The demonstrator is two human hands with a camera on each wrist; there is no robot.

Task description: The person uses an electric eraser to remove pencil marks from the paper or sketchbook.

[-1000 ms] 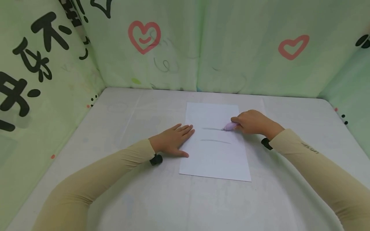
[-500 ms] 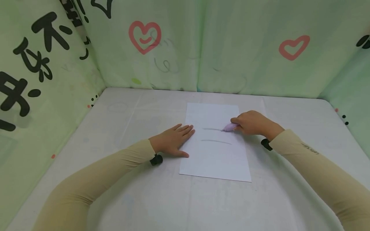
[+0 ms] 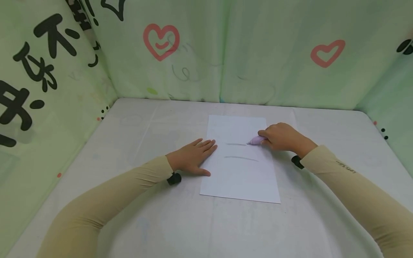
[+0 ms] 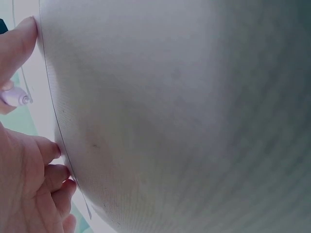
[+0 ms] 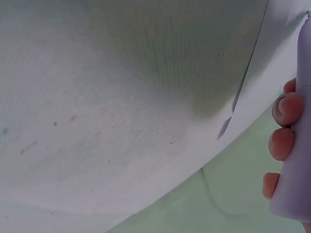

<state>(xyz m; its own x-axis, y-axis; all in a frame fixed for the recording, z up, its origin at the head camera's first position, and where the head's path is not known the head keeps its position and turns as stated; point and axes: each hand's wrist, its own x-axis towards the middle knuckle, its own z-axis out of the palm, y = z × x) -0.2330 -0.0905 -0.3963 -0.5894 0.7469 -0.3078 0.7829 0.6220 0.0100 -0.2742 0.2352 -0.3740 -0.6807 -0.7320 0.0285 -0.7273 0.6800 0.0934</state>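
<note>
A white sheet of paper (image 3: 238, 179) lies on the white-covered table with two grey strokes on it. My left hand (image 3: 193, 157) rests flat, fingers spread, its fingertips and thumb on the paper's left edge. My right hand (image 3: 285, 138) grips a thick lavender pen-shaped tool (image 3: 257, 140) with a narrow tip. That tip is at the right end of the upper grey stroke (image 3: 236, 144); the lower stroke (image 3: 241, 157) is longer. In the right wrist view, curled fingers (image 5: 287, 109) wrap the tool's wide barrel (image 5: 294, 170). The left wrist view shows the tool's nozzle (image 4: 22, 99) beyond the left thumb.
The white tabletop (image 3: 155, 215) surrounds the sheet. Pale green curtains (image 3: 258, 53) with hearts and black lettering enclose the back and sides. A dark wrist device shows at the left wrist (image 3: 174, 178) and another at the right wrist (image 3: 297, 161).
The tool's tip dips slightly toward me, then shifts back up a little, near the end of the upper stroke. The left hand and the paper stay in place.
</note>
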